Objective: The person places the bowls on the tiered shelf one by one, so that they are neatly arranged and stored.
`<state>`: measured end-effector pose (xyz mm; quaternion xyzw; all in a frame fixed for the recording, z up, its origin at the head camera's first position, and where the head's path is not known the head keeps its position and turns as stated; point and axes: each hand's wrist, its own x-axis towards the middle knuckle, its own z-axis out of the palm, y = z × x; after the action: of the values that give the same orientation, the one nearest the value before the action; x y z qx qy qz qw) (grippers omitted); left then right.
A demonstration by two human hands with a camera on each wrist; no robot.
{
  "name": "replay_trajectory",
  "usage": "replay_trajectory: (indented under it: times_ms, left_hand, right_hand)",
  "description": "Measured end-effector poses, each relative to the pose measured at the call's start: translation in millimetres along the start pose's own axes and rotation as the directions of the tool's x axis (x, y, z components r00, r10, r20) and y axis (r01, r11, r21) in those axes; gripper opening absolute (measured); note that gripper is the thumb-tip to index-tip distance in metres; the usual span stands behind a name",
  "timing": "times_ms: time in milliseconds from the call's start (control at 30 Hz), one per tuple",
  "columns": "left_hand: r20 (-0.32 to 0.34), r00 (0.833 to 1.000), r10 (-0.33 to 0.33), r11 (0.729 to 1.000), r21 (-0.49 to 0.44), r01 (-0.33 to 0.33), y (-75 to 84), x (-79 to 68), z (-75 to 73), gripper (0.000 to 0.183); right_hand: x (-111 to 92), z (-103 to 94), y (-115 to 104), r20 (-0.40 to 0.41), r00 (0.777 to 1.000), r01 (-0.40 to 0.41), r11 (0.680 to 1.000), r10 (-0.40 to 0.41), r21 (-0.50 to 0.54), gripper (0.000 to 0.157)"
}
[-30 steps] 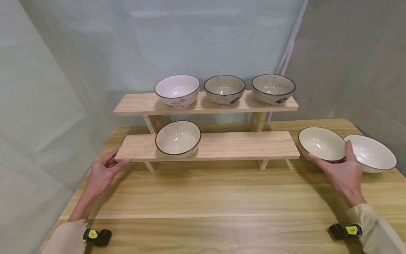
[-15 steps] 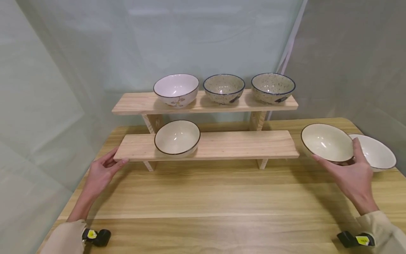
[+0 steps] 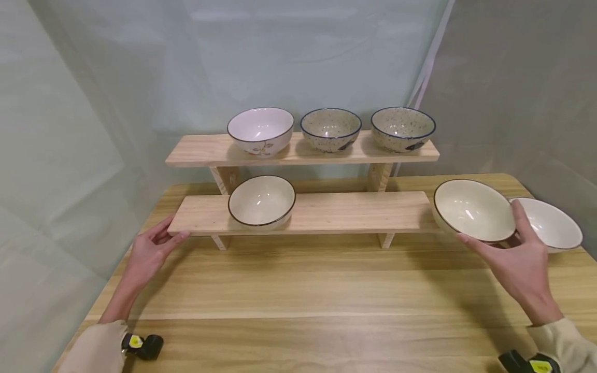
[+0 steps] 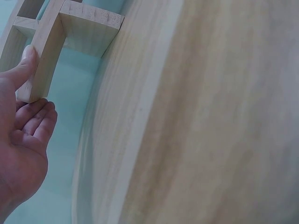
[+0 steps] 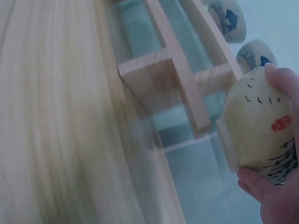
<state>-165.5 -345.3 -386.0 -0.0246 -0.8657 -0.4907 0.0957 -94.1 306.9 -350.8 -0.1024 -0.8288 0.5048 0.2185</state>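
In the head view my right hand grips a cream bowl with a dark rim, holding it up beside the lower board's right end. The right wrist view shows that bowl's outside, painted with small birds, a red mark and dark stalks. My left hand holds the left end of the two-tier wooden shelf's lower board; its thumb lies along the board and the fingers curl at its end. A similar cream bowl sits on that board, left of the middle.
On the upper board stand a white bowl with a branch pattern and two speckled bowls with blue rims. A wide white bowl rests on the table at the right, partly behind my right hand.
My right hand has raised the cream bowl off the table, moving first rightward, then slightly back left toward the shelf. My left hand keeps its place on the board.
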Motion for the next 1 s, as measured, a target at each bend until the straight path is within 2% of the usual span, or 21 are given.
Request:
replay_trajectory:
  times_ms: [200, 433, 733, 1000]
  left_hand:
    - [-0.003, 1.0, -0.006, 1.0, 0.015, 0.006, -1.3, 0.2, -0.2, 0.07]
    - [-0.005, 1.0, 0.002, 1.0, -0.01, -0.002, 0.2, 0.0, 0.7, 0.069]
    - [-0.007, 1.0, -0.004, 1.0, 0.0, 0.004, 1.9, -1.1, 0.2, 0.07]
    - [-0.005, 1.0, -0.003, 1.0, -0.016, 0.003, 2.2, 0.0, 0.9, 0.07]
  right_hand:
    - [-5, 6.9, -9, 0.036, 0.998, 0.053, 0.999, -0.053, 0.007, 0.107]
    - [-7, 20.9, -18, 0.078, 0.987, 0.136, 0.99, -0.139, 0.041, 0.108]
    - [-8, 45.2, -29, 0.13, 0.977, 0.158, 0.982, -0.171, 0.102, 0.107]
    - [-10, 68.3, -41, 0.19, 0.955, 0.196, 0.965, -0.229, 0.174, 0.109]
